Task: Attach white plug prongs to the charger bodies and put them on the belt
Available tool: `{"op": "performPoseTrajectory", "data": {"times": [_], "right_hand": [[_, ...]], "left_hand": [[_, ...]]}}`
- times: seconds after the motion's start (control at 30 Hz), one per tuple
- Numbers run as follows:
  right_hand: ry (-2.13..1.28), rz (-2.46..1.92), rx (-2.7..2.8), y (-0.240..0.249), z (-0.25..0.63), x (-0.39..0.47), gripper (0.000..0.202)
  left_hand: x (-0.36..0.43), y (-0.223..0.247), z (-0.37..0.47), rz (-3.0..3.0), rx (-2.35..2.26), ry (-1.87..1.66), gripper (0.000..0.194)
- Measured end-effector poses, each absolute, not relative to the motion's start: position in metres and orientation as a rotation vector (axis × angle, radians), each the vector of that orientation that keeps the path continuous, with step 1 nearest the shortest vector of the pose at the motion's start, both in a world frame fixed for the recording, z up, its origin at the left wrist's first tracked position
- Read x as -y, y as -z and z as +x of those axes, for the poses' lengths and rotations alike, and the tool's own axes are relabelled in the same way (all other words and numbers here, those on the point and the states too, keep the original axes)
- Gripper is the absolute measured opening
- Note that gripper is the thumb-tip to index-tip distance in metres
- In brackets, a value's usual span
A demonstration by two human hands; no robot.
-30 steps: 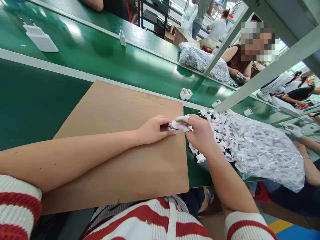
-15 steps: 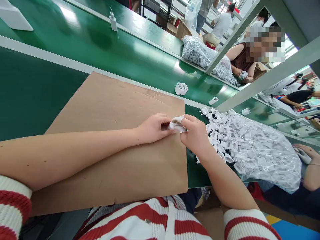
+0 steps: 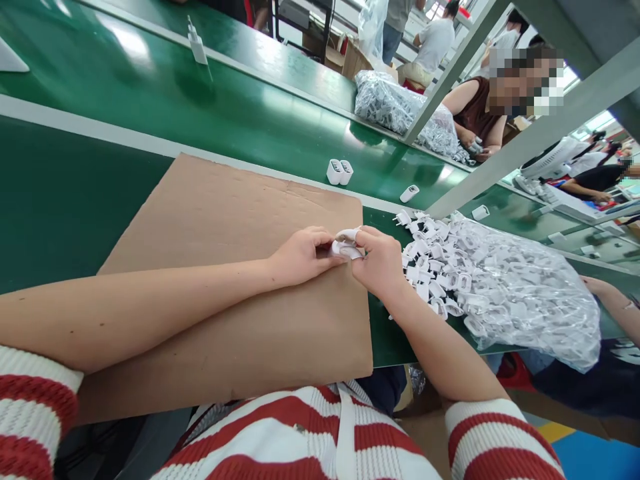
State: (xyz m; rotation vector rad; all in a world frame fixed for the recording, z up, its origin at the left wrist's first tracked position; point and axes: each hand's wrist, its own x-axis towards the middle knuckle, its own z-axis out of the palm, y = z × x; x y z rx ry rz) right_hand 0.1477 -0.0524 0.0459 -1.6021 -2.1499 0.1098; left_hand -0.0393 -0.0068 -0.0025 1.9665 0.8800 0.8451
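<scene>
Over the right part of a brown cardboard sheet [image 3: 240, 220], both hands meet around a small white plastic piece [image 3: 340, 249]. My left hand [image 3: 300, 257] pinches its left side between thumb and fingers. My right hand [image 3: 380, 260], with white covers on some fingertips, grips it from the right. Fingers hide much of the piece, so its exact shape is unclear. Just right of my right hand lies a heap of loose white plug housings [image 3: 433, 263], spilling from a clear plastic bag [image 3: 535, 293].
Beyond the cardboard, a green belt [image 3: 240, 113] carries two white adapters [image 3: 340, 172] standing together and a single one [image 3: 409, 194]. A white bottle [image 3: 197, 45] stands farther back. A slanted metal post [image 3: 525, 140] rises at right. Co-workers sit across and at the right edge.
The view has shifted slightly, and the adapters on the belt appear farther left. Both hands still hold the white piece together. The arm at the right edge has moved.
</scene>
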Motion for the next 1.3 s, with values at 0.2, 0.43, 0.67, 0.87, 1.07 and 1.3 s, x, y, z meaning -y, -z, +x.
{"op": "performPoseTrajectory", "data": {"times": [0.2,0.43,0.67,0.87,1.07,1.3], "right_hand": [[-0.404,-1.544,1.999,-0.051,0.177,0.059,0.049],[-0.288,-2.052,2.196,-0.071,0.209,0.066,0.027],[-0.369,-2.082,2.093,-0.053,0.213,0.052,0.048],[-0.336,-1.809,1.953,-0.045,0.223,0.046,0.044],[-0.931,-1.496,1.374,-0.046,0.218,0.038,0.046],[-1.394,-1.251,1.110,-0.070,0.217,0.044,0.041]], "left_hand": [[-0.008,-0.014,-0.043,1.833,-0.927,-0.721,0.042],[-0.135,-0.029,-0.076,1.871,-1.775,-0.936,0.041],[-0.189,-0.021,-0.094,1.777,-2.052,-0.867,0.070],[-0.177,-0.007,-0.069,2.239,-1.702,-0.981,0.097],[-0.187,-0.006,-0.065,2.105,-1.631,-0.850,0.058],[-0.091,-0.024,-0.057,2.042,-1.143,-0.985,0.083]]}}
